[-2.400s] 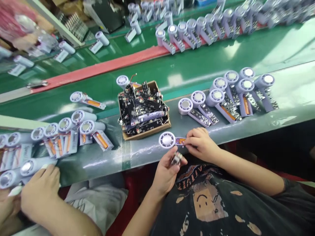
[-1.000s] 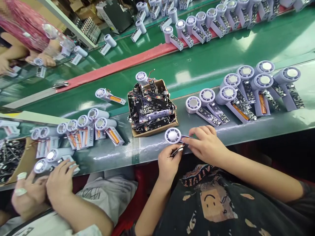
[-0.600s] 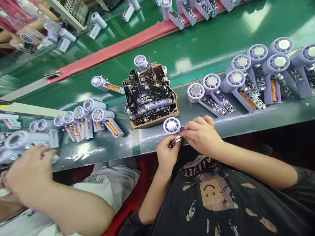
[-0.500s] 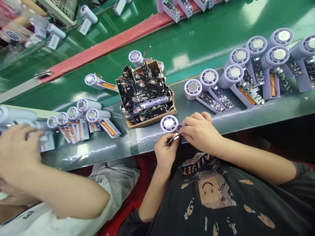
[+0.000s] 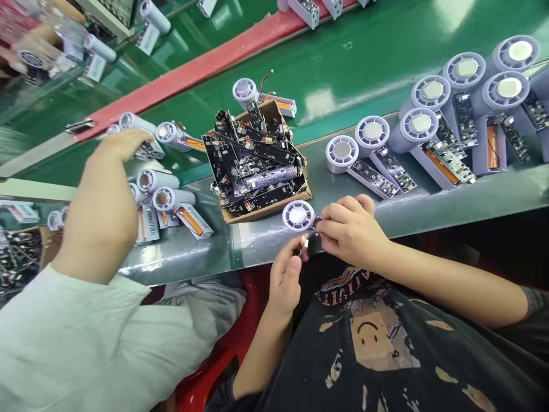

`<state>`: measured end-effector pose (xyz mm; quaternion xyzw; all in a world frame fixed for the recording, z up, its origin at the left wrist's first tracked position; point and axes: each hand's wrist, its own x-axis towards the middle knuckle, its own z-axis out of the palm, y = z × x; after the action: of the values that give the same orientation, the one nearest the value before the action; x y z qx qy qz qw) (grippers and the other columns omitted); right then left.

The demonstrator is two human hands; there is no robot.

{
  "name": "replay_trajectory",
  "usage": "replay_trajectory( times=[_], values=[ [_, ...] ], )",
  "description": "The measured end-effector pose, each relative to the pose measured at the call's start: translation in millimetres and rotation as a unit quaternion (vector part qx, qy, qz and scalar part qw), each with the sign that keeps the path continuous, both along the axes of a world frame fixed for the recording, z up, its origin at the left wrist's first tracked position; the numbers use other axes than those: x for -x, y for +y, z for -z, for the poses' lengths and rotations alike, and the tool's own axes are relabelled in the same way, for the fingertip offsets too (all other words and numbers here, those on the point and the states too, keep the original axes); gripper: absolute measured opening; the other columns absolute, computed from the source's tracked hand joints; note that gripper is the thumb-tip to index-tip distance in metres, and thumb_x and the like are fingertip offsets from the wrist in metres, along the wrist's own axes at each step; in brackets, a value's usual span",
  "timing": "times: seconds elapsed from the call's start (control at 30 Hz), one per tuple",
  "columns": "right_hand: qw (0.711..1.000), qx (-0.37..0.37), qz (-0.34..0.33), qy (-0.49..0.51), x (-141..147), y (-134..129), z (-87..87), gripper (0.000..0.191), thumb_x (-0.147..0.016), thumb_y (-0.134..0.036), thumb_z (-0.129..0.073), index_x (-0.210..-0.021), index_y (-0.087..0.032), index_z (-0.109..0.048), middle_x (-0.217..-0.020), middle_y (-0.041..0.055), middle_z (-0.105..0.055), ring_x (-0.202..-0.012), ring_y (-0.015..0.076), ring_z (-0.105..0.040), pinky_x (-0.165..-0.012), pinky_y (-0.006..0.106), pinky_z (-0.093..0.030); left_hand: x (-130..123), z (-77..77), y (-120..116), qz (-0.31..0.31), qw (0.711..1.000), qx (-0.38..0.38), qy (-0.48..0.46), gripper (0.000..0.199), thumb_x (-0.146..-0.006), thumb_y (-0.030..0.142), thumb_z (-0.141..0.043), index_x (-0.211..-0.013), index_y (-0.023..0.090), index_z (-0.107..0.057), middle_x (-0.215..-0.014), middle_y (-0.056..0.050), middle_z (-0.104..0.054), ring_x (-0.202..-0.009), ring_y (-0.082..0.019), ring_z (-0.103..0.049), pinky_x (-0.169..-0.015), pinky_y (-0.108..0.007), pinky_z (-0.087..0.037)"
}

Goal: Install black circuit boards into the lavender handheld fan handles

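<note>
A lilac handheld fan (image 5: 298,216) with a round slotted head lies at the bench edge in front of me. My right hand (image 5: 354,226) is closed around its handle, hiding most of it. Just below the fan head, my left hand (image 5: 286,277) pinches a small circuit board (image 5: 303,245) between thumb and fingers, seen nearly edge-on. Beyond the fan stands a cardboard box (image 5: 268,212) heaped with black circuit boards (image 5: 257,154).
Several lilac fans with boards on their handles (image 5: 372,134) stand to the right. More fans (image 5: 171,200) with orange batteries lie at left, where a co-worker's arm (image 5: 105,206) reaches across. A red strip (image 5: 193,71) divides the green bench.
My left hand has drawn slightly down and opened its grip somewhat around the board. The co-worker's arm has swung forward and right to the fans near the box.
</note>
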<state>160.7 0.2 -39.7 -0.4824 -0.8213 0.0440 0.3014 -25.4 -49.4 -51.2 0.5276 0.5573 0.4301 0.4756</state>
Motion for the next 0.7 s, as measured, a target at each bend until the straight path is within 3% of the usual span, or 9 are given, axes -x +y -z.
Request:
replay_trajectory(
  times=[0.17, 0.3, 0.37, 0.5, 0.6, 0.7],
  values=[
    [0.999, 0.024, -0.010, 0.025, -1, 3, -1.0, 0.015, -0.086, -0.019, -0.061, -0.074, -0.023, -0.068, -0.086, -0.0017, -0.067, -0.083, 0.0167, -0.045, -0.081, 0.037, -0.024, 8, -13.2, -13, 0.004, 0.997, 0.073, -0.003, 0.023, -0.094, 0.042, -0.057, -0.097, 0.019, -0.061, -0.092, -0.004, -0.071, -0.081, -0.017, -0.068, -0.080, -0.031, -0.055],
    [0.997, 0.057, -0.019, 0.046, -2, 5, -4.0, 0.014, -0.087, -0.019, -0.059, -0.076, -0.023, -0.068, -0.086, -0.0015, -0.067, -0.083, 0.0164, -0.047, -0.082, 0.036, -0.024, 5, -12.9, -12, 0.012, 0.994, 0.106, -0.022, 0.032, -0.094, 0.043, -0.056, -0.115, 0.019, -0.056, -0.090, -0.007, -0.071, -0.081, -0.019, -0.070, -0.085, -0.037, -0.056],
    [0.994, 0.089, -0.017, 0.056, -3, 5, -5.4, 0.014, -0.085, -0.018, -0.060, -0.075, -0.023, -0.068, -0.086, -0.0014, -0.066, -0.083, 0.0160, -0.047, -0.081, 0.036, -0.024, 2, -10.2, -9, -0.004, 0.994, 0.099, -0.047, 0.032, -0.094, 0.041, -0.056, -0.116, 0.018, -0.058, -0.089, -0.006, -0.070, -0.080, -0.018, -0.069, -0.085, -0.036, -0.056],
    [0.986, 0.148, -0.012, 0.072, -4, 5, -6.0, 0.012, -0.083, -0.017, -0.061, -0.074, -0.023, -0.068, -0.087, -0.0009, -0.064, -0.083, 0.0154, -0.048, -0.080, 0.035, -0.024, -7, -6.3, -1, -0.036, 0.992, 0.048, -0.109, 0.015, -0.086, 0.031, -0.063, -0.096, 0.019, -0.062, -0.078, 0.000, -0.064, -0.069, -0.013, -0.061, -0.069, -0.026, -0.054],
    [0.983, 0.166, -0.014, 0.083, -5, 6, -5.8, 0.013, -0.083, -0.018, -0.061, -0.073, -0.022, -0.068, -0.086, -0.0005, -0.063, -0.082, 0.0154, -0.048, -0.080, 0.034, -0.024, -14, -7.0, 6, -0.034, 0.999, -0.002, 0.014, 0.015, -0.079, 0.026, -0.069, -0.092, 0.019, -0.065, -0.076, 0.000, -0.066, -0.067, -0.013, -0.061, -0.066, -0.025, -0.052],
    [0.979, 0.180, -0.022, 0.092, -5, 7, -6.1, 0.013, -0.083, -0.019, -0.060, -0.073, -0.023, -0.068, -0.087, -0.0003, -0.063, -0.082, 0.0153, -0.048, -0.080, 0.034, -0.023, -19, -9.6, 15, -0.019, 0.986, -0.070, 0.149, 0.013, -0.079, 0.023, -0.070, -0.091, 0.020, -0.069, -0.082, -0.002, -0.072, -0.073, -0.016, -0.066, -0.073, -0.028, -0.054]
  ],
)
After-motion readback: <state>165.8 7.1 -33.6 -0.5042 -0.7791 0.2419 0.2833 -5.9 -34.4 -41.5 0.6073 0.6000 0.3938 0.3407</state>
